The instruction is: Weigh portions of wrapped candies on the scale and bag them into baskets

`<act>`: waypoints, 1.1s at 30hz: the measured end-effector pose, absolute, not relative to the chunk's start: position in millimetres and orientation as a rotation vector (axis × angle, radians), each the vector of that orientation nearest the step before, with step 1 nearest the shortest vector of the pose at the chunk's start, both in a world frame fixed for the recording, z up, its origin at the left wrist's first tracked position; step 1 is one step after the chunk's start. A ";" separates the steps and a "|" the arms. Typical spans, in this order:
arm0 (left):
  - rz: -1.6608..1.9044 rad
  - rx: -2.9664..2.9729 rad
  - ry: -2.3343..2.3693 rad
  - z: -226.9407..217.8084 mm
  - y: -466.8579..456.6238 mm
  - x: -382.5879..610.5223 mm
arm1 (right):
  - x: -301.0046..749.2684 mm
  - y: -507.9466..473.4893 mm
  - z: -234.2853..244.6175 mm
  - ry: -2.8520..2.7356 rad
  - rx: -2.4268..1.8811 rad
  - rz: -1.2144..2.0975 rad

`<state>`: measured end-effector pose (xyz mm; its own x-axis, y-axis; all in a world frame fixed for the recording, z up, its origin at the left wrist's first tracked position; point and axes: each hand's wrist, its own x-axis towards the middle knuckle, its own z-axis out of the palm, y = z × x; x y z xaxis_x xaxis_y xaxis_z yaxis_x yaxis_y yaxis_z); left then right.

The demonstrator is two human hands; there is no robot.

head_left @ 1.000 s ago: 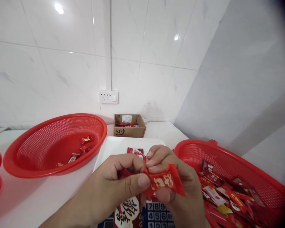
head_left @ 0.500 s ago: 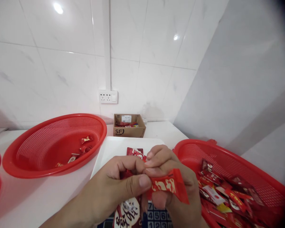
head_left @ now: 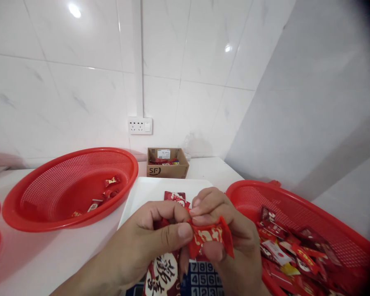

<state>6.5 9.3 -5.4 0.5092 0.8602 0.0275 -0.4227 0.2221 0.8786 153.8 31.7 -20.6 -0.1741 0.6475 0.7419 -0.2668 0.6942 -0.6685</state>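
Note:
My left hand (head_left: 154, 230) is closed, thumb and forefinger pinched together, with a dark red packet (head_left: 163, 271) hanging beneath its fingers. The packet has a pale round label with black characters. In my right hand (head_left: 231, 238) is a small red wrapped candy (head_left: 208, 236) with gold lettering, its thumb across the wrapper's front. The candy's left end meets my left thumb. Both hands are above a scale, whose white pan (head_left: 148, 189) and blue number keypad (head_left: 203, 277) show around them. Beyond my fingers, some dark red packets (head_left: 175, 197) lie on the pan.
On the left stands a red mesh basket (head_left: 64, 164) with several wrapped sweets inside. Another red basket (head_left: 296, 197) on the right holds a pile of mixed packets. A cardboard box (head_left: 169, 170) with packets sits at the back, below a wall socket (head_left: 140, 126).
The red candy has shifted slightly left and turned more level in my right hand. The dark red packet below has swung a little to the left.

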 end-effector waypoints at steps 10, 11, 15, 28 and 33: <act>1.367 1.537 1.104 6.9 -4.4 -1.8 | 164.2 26.3 -12.6 -1.509 -0.548 0.919; 1.408 1.581 1.135 6.4 -5.7 -1.2 | 165.6 25.9 -11.8 -1.523 -0.586 0.846; 1.515 1.723 1.156 3.7 -7.8 2.0 | 168.6 25.3 -10.2 -1.561 -0.592 0.733; 1.278 1.431 0.858 1.6 -5.0 -6.1 | 169.8 26.9 -12.0 -1.580 -0.446 0.590; 1.058 1.319 0.770 -1.0 -2.6 -3.3 | 171.8 27.3 -14.5 -1.639 -0.463 0.422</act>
<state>-3.3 -2.6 -1.0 0.3637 0.9236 0.1215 -0.1685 -0.0631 0.9837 171.8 27.3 -14.5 -0.1001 0.5284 0.8431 0.0550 0.8490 -0.5255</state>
